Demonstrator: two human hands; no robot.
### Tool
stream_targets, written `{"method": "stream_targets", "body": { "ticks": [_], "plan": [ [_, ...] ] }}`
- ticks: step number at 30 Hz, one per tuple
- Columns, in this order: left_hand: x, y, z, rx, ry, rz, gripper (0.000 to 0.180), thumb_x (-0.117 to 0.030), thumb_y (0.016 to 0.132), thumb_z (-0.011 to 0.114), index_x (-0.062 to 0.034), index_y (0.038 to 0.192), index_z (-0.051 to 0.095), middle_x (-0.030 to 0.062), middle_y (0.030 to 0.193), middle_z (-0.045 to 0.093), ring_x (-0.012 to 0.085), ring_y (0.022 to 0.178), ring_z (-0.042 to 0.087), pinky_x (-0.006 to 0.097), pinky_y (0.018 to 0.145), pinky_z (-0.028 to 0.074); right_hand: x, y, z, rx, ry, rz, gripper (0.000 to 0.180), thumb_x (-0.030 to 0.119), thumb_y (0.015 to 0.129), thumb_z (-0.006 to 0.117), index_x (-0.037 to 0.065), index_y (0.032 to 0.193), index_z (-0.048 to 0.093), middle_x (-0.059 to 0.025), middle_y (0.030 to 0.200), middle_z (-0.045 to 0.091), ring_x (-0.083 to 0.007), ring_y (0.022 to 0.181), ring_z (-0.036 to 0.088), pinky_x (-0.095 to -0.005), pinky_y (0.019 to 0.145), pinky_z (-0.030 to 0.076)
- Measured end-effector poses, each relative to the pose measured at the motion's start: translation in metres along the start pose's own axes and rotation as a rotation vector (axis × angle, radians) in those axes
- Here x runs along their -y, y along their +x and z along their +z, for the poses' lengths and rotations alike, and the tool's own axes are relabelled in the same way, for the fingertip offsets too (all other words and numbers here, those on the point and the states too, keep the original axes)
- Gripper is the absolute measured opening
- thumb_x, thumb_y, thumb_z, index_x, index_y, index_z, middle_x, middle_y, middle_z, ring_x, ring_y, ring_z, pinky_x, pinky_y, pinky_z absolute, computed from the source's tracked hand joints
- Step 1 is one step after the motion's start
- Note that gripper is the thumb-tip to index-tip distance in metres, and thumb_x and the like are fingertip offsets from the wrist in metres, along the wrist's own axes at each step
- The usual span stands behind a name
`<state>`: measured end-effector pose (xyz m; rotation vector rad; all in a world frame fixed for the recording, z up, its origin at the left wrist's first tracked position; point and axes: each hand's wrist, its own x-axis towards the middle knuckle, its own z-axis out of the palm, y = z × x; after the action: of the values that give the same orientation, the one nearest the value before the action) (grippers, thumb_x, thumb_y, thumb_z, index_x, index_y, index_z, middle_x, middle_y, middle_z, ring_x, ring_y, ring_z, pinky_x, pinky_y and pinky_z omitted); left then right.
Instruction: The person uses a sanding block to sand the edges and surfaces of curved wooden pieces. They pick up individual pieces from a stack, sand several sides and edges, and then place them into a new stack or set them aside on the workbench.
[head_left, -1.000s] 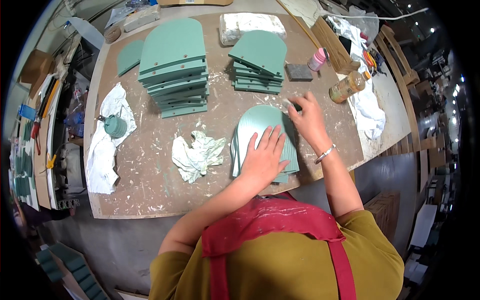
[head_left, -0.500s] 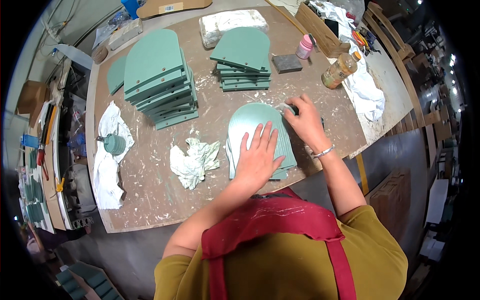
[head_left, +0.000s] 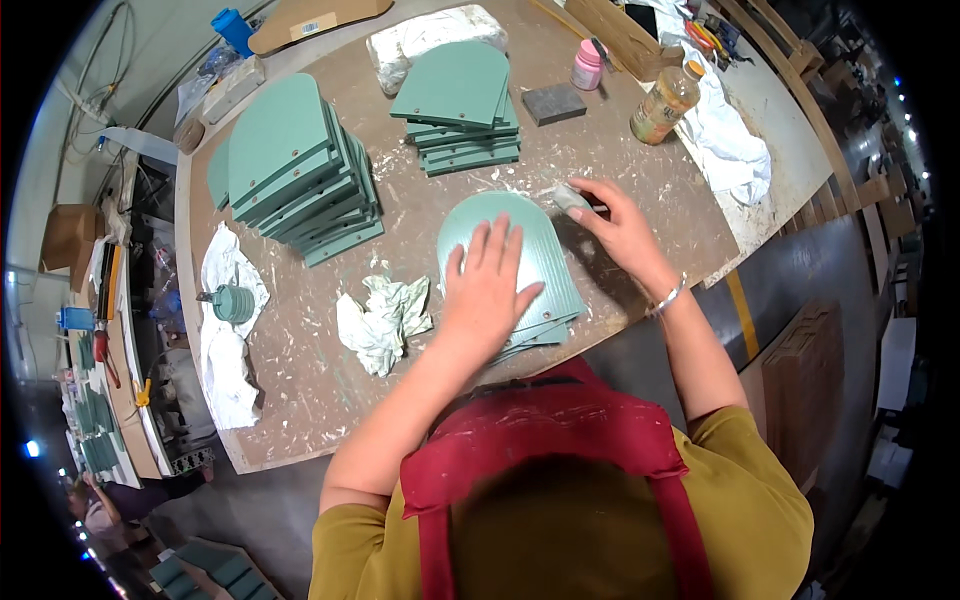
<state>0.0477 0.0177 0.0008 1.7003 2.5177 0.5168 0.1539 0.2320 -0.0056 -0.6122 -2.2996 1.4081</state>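
The left hand [head_left: 490,285] lies flat, fingers spread, on a green arched panel [head_left: 535,250] at the near edge of the paint-flecked brown table [head_left: 330,380]. The right hand [head_left: 620,225] pinches a small grey block [head_left: 572,197] beside the panel's top. Two panel stacks [head_left: 300,165] [head_left: 460,110], a crumpled rag [head_left: 385,315], a bottle [head_left: 665,100] stand behind; grey workshop floor to the right

Paint-spattered brown worktable [head_left: 330,400] on grey concrete floor [head_left: 800,290].
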Motion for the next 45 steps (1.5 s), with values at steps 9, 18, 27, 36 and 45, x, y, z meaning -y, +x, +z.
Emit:
{"method": "stream_targets", "body": {
  "ticks": [9, 18, 27, 36, 45],
  "plan": [
    [0.009, 0.005, 0.009, 0.054, 0.137, 0.011, 0.069, -0.039, 0.094, 0.059, 0.0008, 0.147, 0.039, 0.0168, 0.157, 0.033, 0.0336, 0.143, 0.033, 0.049, 0.114, 0.029, -0.015, 0.035, -0.008, 0.318, -0.072, -0.327, 0.039, 0.005, 0.086, 0.068, 0.002, 0.124, 0.063, -0.0131, 0.113, 0.058, -0.0302, 0.106, 0.058, -0.0351, 0.094, 0.047],
    [0.006, 0.004, 0.006, 0.096, 0.142, -0.033, 0.070, -0.039, 0.095, 0.058, 0.0001, 0.149, 0.035, 0.0172, 0.159, 0.030, 0.0342, 0.145, 0.031, 0.049, 0.116, 0.026, 0.009, 0.014, -0.030, 0.256, -0.033, -0.301, 0.040, 0.004, 0.085, 0.068, 0.002, 0.124, 0.064, -0.0124, 0.111, 0.060, -0.0284, 0.105, 0.060, -0.0352, 0.093, 0.048],
    [0.004, 0.002, 0.009, 0.095, 0.120, -0.055, 0.070, -0.039, 0.096, 0.057, -0.0005, 0.150, 0.034, 0.0177, 0.160, 0.028, 0.0357, 0.145, 0.029, 0.050, 0.116, 0.025, -0.005, -0.030, -0.016, 0.280, 0.006, -0.226, 0.045, 0.002, 0.082, 0.070, 0.005, 0.127, 0.066, -0.0108, 0.107, 0.060, -0.0249, 0.100, 0.060, -0.0330, 0.089, 0.049],
    [0.009, 0.002, 0.012, 0.060, 0.127, -0.031, 0.068, -0.040, 0.097, 0.056, -0.0006, 0.149, 0.036, 0.0179, 0.158, 0.031, 0.0357, 0.144, 0.032, 0.050, 0.115, 0.026, 0.001, -0.055, -0.031, 0.300, -0.030, -0.248, 0.039, 0.008, 0.085, 0.068, 0.004, 0.123, 0.066, -0.0117, 0.106, 0.061, -0.0265, 0.100, 0.060, -0.0335, 0.089, 0.049],
    [0.010, 0.000, 0.016, 0.034, 0.137, -0.022, 0.068, -0.041, 0.097, 0.055, -0.0010, 0.149, 0.037, 0.0182, 0.158, 0.032, 0.0343, 0.144, 0.032, 0.049, 0.115, 0.026, -0.001, -0.072, -0.015, 0.271, -0.012, -0.222, 0.041, 0.003, 0.083, 0.069, 0.004, 0.124, 0.067, -0.0098, 0.108, 0.061, -0.0235, 0.100, 0.061, -0.0315, 0.089, 0.048]
  ]
}}
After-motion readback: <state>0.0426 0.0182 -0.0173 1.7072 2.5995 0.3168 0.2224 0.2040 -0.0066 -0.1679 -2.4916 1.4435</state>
